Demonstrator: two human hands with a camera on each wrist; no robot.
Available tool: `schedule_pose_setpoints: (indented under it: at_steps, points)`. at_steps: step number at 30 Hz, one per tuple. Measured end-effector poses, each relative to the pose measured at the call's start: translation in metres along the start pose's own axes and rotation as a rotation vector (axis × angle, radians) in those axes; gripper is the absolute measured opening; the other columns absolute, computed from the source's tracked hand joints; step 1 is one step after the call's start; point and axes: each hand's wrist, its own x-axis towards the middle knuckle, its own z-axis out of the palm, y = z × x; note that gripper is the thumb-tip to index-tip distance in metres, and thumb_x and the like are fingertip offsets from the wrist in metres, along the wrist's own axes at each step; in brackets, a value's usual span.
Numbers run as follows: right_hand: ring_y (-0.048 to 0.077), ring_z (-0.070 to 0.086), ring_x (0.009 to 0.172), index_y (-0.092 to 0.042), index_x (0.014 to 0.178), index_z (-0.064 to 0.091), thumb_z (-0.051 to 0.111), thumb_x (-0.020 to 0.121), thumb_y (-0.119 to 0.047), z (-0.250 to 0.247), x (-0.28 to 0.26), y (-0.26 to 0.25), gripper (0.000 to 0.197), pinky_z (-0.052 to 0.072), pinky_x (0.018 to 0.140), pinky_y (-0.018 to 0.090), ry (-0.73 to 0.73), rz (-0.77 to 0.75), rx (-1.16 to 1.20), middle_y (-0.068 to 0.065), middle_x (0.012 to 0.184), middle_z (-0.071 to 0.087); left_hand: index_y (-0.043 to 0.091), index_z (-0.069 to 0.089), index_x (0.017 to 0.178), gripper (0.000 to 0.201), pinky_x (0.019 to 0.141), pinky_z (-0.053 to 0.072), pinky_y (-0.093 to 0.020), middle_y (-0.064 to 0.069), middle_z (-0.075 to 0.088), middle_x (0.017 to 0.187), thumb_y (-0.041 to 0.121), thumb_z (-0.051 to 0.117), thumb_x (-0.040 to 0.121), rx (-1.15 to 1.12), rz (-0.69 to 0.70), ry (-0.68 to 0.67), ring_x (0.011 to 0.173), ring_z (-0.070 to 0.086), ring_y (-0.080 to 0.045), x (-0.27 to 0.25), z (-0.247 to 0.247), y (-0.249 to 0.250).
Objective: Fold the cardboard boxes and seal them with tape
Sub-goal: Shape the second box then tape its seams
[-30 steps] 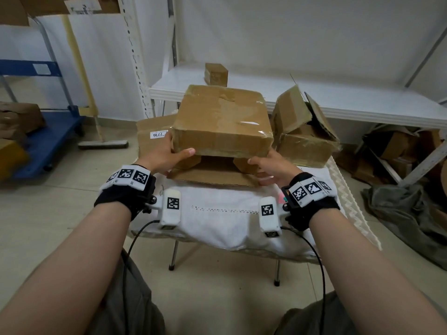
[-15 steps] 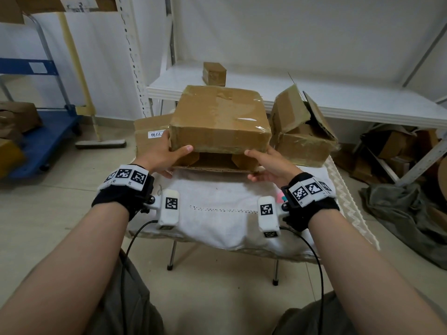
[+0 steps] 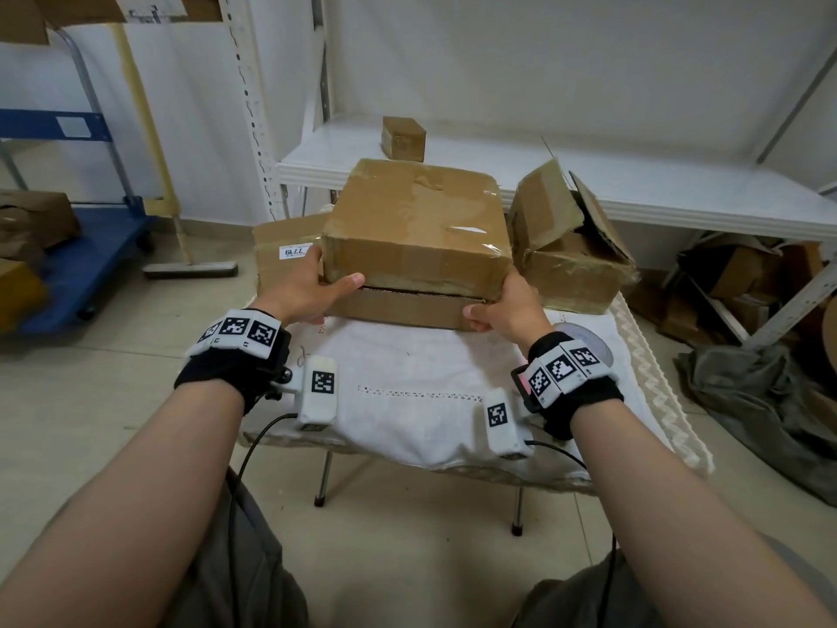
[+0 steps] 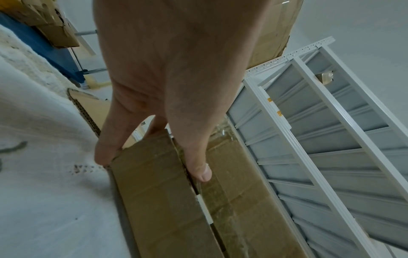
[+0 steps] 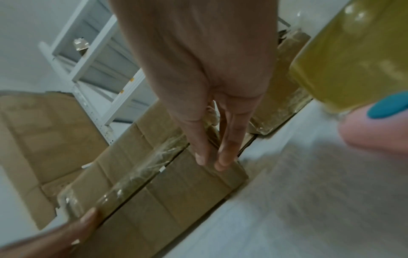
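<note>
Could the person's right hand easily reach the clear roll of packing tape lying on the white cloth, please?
Probably yes. The roll of packing tape lies on the white cloth right beside the right hand, nothing between them, but that hand now grips the large cardboard box.

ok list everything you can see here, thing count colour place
taped box: one, brown, on the table, flap folded up in front
open box: one, brown, right of it
labelled box: one, brown, behind left
small box: one, brown, on white shelf
tape roll: one, yellowish, right table edge
tablecloth: one, white, covering the table
cart: one, blue, far left
left hand: holds the box's left corner
right hand: presses the flap's right end
</note>
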Motion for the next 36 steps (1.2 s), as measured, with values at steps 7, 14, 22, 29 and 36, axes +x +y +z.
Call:
schedule_pose_setpoints:
  at_steps: [7,14,22,29,36]
  points:
    - [0.024,0.056,0.107,-0.019,0.143,0.045,0.077,0.087,-0.011,0.0,-0.001,0.001,0.066,0.06,0.084,0.04,0.053,-0.114,-0.127,0.009,0.127,0.055,0.021,0.025,0.151,0.07,0.084,0.059,-0.042,0.0,0.053,0.132,0.044,0.06,0.095,-0.035,0.049,0.007,0.109,0.059,-0.019,0.0,-0.001,-0.002]
    - [0.023,0.059,0.103,-0.021,0.152,0.042,0.069,0.094,-0.017,-0.007,-0.001,-0.009,0.064,0.043,0.088,0.027,0.105,-0.242,-0.188,0.009,0.121,0.065,0.022,0.04,0.145,0.059,0.098,0.05,-0.042,0.005,0.055,0.126,0.052,0.055,0.096,-0.083,0.158,0.178,0.109,0.057,-0.017,0.002,-0.003,0.003]
    - [0.023,0.054,0.116,-0.022,0.149,0.047,0.059,0.101,-0.027,-0.014,-0.012,-0.025,0.05,0.045,0.106,0.044,0.13,-0.397,-0.086,0.007,0.123,0.054,0.027,0.046,0.135,0.048,0.073,0.045,-0.017,0.002,0.056,0.118,0.051,0.058,0.096,-0.291,0.253,0.364,0.106,0.056,-0.014,-0.002,-0.013,0.018]
    - [0.018,0.057,0.122,-0.029,0.15,0.042,0.059,0.094,-0.048,-0.021,-0.027,-0.048,0.062,0.053,0.101,0.047,0.162,-0.386,0.252,-0.003,0.133,0.049,0.035,0.051,0.132,0.048,0.08,0.045,-0.025,0.002,0.053,0.135,0.059,0.058,0.092,-0.481,0.34,0.359,0.111,0.055,-0.007,-0.007,-0.022,0.032]
    - [0.021,0.063,0.111,-0.035,0.148,0.047,0.062,0.091,-0.053,-0.047,-0.032,-0.065,0.061,0.059,0.081,0.04,0.316,-0.342,0.473,0.005,0.131,0.058,0.026,0.042,0.129,0.063,0.088,0.049,-0.022,0.0,0.055,0.128,0.061,0.06,0.08,-0.562,0.516,0.195,0.113,0.058,-0.009,-0.022,-0.016,0.042]
